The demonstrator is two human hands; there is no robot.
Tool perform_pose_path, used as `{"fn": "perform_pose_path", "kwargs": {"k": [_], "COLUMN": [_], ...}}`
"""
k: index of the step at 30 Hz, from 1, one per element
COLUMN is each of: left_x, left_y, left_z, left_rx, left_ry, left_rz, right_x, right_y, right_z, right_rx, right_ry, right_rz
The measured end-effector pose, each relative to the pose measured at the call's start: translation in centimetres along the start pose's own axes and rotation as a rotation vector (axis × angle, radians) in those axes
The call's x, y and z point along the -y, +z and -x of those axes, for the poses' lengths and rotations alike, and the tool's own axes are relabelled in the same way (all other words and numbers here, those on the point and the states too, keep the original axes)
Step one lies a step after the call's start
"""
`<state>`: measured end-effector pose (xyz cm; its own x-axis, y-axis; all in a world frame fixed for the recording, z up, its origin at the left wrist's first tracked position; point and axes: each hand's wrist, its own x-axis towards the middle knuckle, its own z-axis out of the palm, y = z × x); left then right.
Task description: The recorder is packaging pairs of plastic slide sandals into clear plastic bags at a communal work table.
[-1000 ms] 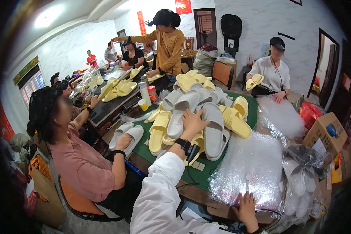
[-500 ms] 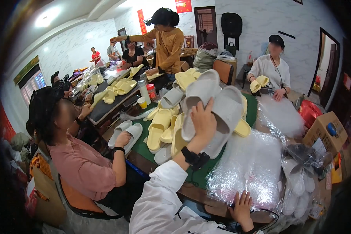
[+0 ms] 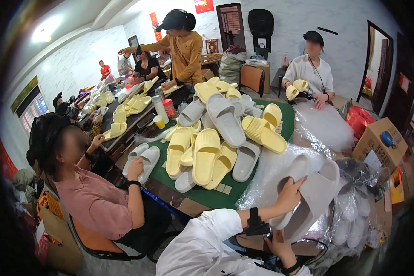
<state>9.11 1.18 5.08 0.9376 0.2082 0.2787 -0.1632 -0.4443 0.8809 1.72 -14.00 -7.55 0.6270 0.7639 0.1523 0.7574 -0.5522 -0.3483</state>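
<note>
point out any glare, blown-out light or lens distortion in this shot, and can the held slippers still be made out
Head view: the ceiling light is blown out; clear plastic packaging throws bright glare. Head view: the fisheye lens makes the right-hand door lean, with dark vignetting around the rim. Head view: the held grey slippers keep readable outlines.

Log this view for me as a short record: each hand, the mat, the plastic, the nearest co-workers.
Left hand: holds a pair of grey slippers, toes up
Right hand: at the heel end of that pair; contact unclear
Green mat: bears a heap of yellow slippers and grey ones
Clear plastic packaging: on the table, right of the heap, partly hidden behind the held pair
Co-worker in pink: one hand on a light grey pair
Co-worker in white: has a small yellow pair at one hand
</note>
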Motion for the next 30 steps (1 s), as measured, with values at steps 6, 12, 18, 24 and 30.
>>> {"fn": "perform_pose_path", "kwargs": {"k": [6,12,18,24,30], "left_x": [2.9,0.8,7.8,7.4,8.0], "left_y": [3.0,-2.7,-1.6,-1.4,-1.9], "left_z": [3.3,7.2,10.6,10.8,11.4], "left_rx": [0.095,0.211,-0.004,0.084,0.095], "left_ry": [0.145,-0.265,0.164,0.021,0.23], "left_rz": [-0.164,-0.099,-0.542,-0.619,-0.734], "right_x": [0.7,1.3,3.3,-0.9,-1.6], "right_y": [-0.9,-2.3,-10.6,-11.5,-10.3], "right_z": [-0.1,-0.4,-1.0,-2.5,-7.4], "right_rx": [0.1,0.078,0.133,-0.139,0.04], "right_ry": [0.086,0.082,0.138,0.231,0.08], "right_rz": [0.105,0.017,-0.456,-0.345,-0.462]}}
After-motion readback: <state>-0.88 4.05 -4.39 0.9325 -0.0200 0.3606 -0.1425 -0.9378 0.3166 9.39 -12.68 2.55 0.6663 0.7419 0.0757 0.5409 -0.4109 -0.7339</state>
